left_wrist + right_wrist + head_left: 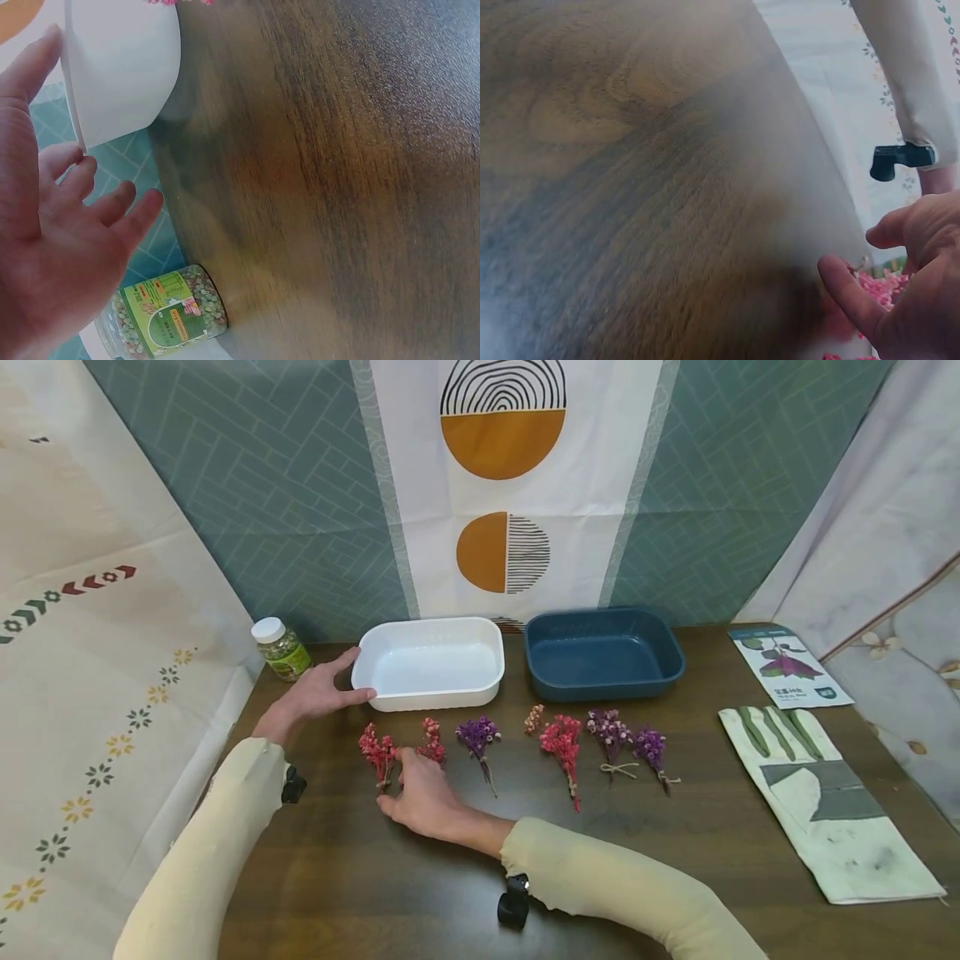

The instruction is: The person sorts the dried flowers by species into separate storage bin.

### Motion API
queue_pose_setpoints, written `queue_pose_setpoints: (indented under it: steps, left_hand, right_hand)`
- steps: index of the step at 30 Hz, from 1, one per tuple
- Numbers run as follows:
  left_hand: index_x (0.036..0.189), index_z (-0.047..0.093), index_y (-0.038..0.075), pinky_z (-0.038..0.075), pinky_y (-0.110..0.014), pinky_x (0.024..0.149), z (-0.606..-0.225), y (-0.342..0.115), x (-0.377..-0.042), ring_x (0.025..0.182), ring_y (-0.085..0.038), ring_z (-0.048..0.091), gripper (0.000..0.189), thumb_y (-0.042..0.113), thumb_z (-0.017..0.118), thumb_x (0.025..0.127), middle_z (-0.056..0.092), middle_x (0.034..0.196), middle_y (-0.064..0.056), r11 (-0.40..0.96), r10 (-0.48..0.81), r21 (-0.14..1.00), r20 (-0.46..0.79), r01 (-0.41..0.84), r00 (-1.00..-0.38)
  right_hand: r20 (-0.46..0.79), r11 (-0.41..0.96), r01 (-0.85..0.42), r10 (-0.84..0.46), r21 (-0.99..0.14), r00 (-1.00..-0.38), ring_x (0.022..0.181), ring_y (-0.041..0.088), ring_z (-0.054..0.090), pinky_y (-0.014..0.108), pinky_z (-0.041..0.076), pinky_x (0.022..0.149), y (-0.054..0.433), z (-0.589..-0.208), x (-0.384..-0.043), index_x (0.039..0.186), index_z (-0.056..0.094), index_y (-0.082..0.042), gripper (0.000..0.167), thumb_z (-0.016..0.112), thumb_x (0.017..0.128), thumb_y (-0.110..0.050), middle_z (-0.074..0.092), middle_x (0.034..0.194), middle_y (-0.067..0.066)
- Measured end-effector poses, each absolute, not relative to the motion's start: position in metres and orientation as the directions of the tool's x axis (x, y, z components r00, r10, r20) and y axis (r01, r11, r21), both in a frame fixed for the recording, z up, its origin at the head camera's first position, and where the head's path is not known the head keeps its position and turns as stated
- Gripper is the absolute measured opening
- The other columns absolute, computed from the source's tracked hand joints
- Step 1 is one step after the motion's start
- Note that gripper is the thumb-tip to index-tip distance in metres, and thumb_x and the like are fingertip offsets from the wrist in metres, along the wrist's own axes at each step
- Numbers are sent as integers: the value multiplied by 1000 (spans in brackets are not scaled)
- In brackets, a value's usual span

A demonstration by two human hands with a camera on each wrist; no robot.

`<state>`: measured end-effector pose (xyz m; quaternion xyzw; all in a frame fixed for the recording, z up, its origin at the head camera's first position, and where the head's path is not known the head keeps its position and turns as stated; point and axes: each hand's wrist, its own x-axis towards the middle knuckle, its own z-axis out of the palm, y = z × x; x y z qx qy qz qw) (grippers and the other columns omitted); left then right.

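Note:
My left hand [313, 693] is at the left end of a white rectangular dish [438, 703], thumb and fingers spread. In the left wrist view the thumb and some fingertips touch or nearly touch its rim. My right hand [429, 797] reaches over a dried pink-red flower bunch [377, 750], thumb and forefinger apart on either side of its stems; contact cannot be told. Another pink-red bunch [431, 742] is partly hidden behind that hand. To their right lies a purple bunch [478, 737] with bare stems.
A blue dish [604, 685] stands right of the white one. Before it lie a small peach sprig [533, 719], a pink bunch [562, 743] and purple bunches [649, 746]. A white-lidded jar [283, 652] is at back left. A seed packet [791, 668] and folded cloth [832, 810] lie right.

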<state>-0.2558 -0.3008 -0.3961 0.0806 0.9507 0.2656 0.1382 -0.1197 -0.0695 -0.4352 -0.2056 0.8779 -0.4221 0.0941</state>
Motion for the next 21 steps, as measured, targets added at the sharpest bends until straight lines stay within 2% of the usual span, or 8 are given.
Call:
queue_pose_setpoints:
  steps: [3,6,9,13,21]
  left_hand:
    - [162,11,13,23,-70,108,-396,-300,-255,145,-49,18,104,59,67,88,15,163,-21,849,223,522,-216,80,-951]
    - [162,12,13,23,-70,108,-395,-299,-255,145,-48,18,103,58,67,88,15,163,-21,846,217,527,-212,76,-953]
    - [162,12,12,23,-70,108,-395,-297,-255,145,-49,18,103,58,68,88,16,163,-22,848,220,524,-210,80,-953]
    - [161,12,12,23,-71,107,-396,-297,-256,145,-50,19,104,59,67,87,16,163,-23,854,217,516,-221,75,-951]
    - [162,11,13,23,-72,106,-396,-298,-254,144,-50,19,105,59,68,87,17,162,-24,851,199,523,-233,50,-952]
  right_hand:
    - [-5,584,-273,-429,-764,-903,79,12,60,24,52,65,-75,-438,-120,138,49,5,68,82,84,-21,62,92,6]
    - [-28,627,-258,-408,-735,-912,96,18,65,28,56,76,-81,-438,-120,140,48,3,71,82,84,-25,64,108,11]
    - [-43,655,-239,-383,-717,-923,110,24,63,34,56,86,-85,-437,-121,142,47,1,73,82,84,-28,62,122,16]
    - [-57,676,-222,-364,-703,-930,109,27,61,35,56,84,-89,-439,-123,143,46,0,75,82,84,-29,55,125,20]
    - [-77,732,-211,-338,-648,-938,96,26,63,32,56,77,-98,-441,-128,142,47,-3,77,84,81,-32,50,120,18]
